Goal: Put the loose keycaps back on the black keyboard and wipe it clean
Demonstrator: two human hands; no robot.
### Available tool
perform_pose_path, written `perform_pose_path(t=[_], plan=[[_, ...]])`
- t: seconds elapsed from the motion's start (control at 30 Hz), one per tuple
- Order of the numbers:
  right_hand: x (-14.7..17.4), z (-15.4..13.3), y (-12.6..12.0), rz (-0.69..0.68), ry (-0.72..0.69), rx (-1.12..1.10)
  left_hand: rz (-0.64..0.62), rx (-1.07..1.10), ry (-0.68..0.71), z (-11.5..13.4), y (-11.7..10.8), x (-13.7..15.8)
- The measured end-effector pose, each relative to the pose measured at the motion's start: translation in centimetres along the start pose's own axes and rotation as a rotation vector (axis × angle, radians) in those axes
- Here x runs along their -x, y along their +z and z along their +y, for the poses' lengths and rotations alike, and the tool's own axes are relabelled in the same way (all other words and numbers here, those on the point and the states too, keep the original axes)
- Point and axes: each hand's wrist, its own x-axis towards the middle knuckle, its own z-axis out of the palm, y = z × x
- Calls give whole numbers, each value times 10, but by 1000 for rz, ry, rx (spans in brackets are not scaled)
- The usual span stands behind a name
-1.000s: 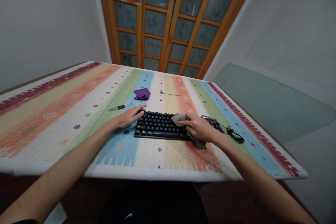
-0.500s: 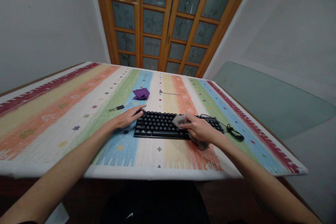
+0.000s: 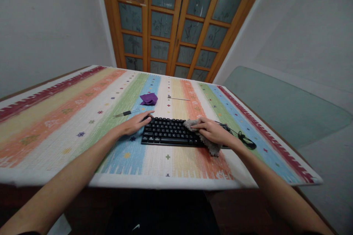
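A black keyboard point(image 3: 168, 132) lies on the table in front of me. My left hand point(image 3: 137, 123) rests at its upper left corner, fingers stretched out and thumb against the edge. Over the right part of the keys, my right hand point(image 3: 211, 131) is closed on a fluffy grey cloth point(image 3: 212, 147) and presses it down. One end of the cloth hangs past the keyboard's front edge. Hand and cloth hide many of the right-hand keys. The coiled black cable point(image 3: 246, 140) lies to the right of the keyboard.
A purple cloth point(image 3: 149, 99) lies crumpled behind the keyboard. To its right is a thin rod-like tool point(image 3: 180, 99). Left of the keyboard lies a slim tool with a black middle point(image 3: 127, 113). A striped tablecloth point(image 3: 110, 91) covers the table; wooden glazed doors point(image 3: 171, 40) stand beyond.
My right hand and the grey cloth have shifted slightly over the keys, and the fingers lie a little flatter. My left hand stays at the keyboard's corner.
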Motion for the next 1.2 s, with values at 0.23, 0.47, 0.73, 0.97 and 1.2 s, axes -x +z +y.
perform_pose_path(t=[0.23, 0.47, 0.73, 0.97, 1.2], plan=[[7, 0, 5, 15, -43, 65, 1, -4, -11, 1, 0, -1], [13, 2, 18, 2, -22, 113, 0, -4, -18, 5, -1, 0], [17, 14, 17, 4, -29, 19, -4, -5, -18, 5, -1, 0], [26, 26, 14, 4, 34, 45, -5, -10, -18, 6, -1, 0], [43, 38, 6, -9, 129, 145, 2, -17, -2, 6, -1, -1]])
